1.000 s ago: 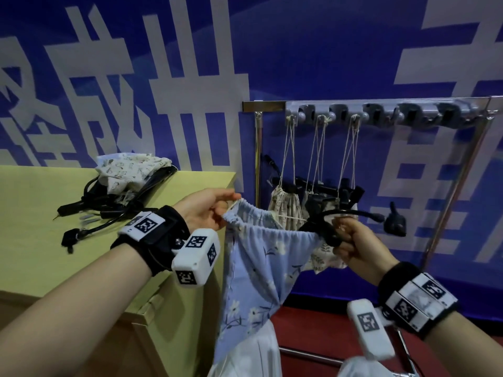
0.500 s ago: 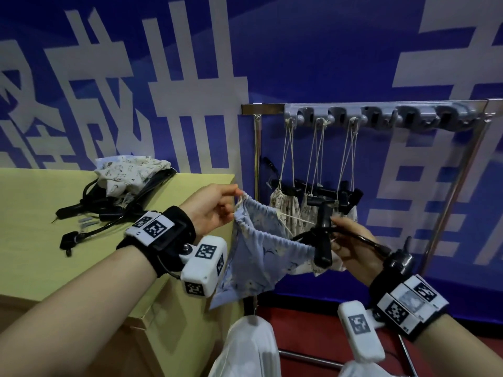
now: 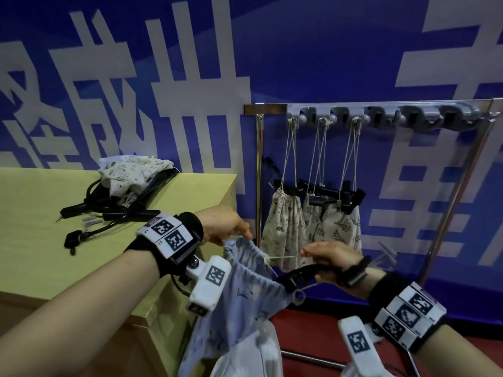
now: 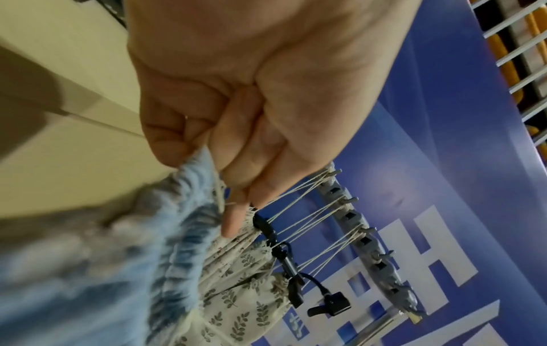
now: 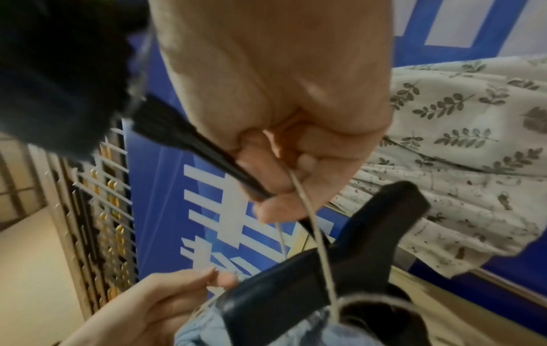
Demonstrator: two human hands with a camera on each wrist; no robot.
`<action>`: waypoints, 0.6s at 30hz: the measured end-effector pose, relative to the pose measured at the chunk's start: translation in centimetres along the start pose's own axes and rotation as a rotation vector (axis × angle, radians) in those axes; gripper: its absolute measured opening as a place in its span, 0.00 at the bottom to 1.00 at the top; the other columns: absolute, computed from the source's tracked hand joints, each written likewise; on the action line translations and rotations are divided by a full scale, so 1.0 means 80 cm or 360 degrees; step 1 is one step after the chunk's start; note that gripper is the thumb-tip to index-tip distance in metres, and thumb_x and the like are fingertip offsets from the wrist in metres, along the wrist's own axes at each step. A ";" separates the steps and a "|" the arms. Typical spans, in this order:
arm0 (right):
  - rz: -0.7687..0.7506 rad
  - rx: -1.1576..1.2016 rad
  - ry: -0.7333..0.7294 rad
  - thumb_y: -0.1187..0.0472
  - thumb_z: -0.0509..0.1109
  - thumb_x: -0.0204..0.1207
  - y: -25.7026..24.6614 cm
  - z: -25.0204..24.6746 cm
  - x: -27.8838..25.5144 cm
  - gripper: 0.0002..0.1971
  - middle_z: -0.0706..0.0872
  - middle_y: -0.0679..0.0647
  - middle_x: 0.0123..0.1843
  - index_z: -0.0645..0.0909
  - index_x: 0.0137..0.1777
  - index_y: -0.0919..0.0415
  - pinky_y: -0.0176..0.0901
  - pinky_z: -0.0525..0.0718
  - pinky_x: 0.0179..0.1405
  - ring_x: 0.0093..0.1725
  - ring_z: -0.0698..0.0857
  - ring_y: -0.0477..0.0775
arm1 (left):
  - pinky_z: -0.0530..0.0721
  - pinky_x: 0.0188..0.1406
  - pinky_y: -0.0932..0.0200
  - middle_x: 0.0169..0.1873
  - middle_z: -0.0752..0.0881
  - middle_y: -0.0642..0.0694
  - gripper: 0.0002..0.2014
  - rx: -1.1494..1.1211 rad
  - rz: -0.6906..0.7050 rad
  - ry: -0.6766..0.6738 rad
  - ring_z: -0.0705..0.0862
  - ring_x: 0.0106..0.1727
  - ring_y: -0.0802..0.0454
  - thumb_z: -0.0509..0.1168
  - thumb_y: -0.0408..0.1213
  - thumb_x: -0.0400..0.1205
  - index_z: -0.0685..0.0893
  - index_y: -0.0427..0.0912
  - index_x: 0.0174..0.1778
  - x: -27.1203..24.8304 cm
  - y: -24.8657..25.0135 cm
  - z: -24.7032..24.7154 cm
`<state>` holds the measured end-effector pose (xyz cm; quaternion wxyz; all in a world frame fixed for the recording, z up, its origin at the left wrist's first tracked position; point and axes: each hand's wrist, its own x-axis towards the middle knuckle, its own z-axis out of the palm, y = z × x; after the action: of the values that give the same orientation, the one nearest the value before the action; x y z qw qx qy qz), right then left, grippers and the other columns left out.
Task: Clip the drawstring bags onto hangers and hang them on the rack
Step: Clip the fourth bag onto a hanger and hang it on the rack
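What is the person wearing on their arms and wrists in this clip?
Both forearms are bare, with no sleeves. Each wrist has a black band carrying white plates printed with square black-and-white markers, and a white camera block with its own marker hangs below. The right wrist is fitted likewise.

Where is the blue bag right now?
In the head view, the blue bag hangs low in the middle between the left hand and right hand, beside the table's right corner.

Head camera looks forward and down at the rack (image 3: 381, 115); both close wrist cameras share its hanging bags (image 4: 236, 292)
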<state>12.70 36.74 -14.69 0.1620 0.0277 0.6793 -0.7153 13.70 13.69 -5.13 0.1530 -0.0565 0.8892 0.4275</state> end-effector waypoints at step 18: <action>-0.0989 -0.0964 -0.0422 0.54 0.71 0.79 -0.026 0.055 -0.014 0.12 0.82 0.49 0.22 0.85 0.60 0.54 0.33 0.75 0.30 0.22 0.79 0.41 | 0.60 0.26 0.61 0.21 0.65 0.50 0.15 -0.0078 0.0376 -0.0175 0.60 0.23 0.55 0.58 0.32 0.79 0.73 0.43 0.24 -0.003 0.002 0.025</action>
<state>14.03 32.67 -12.07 0.0259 -0.3180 0.8074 -0.4964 14.35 15.30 -6.12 0.1487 0.0684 0.8692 0.4666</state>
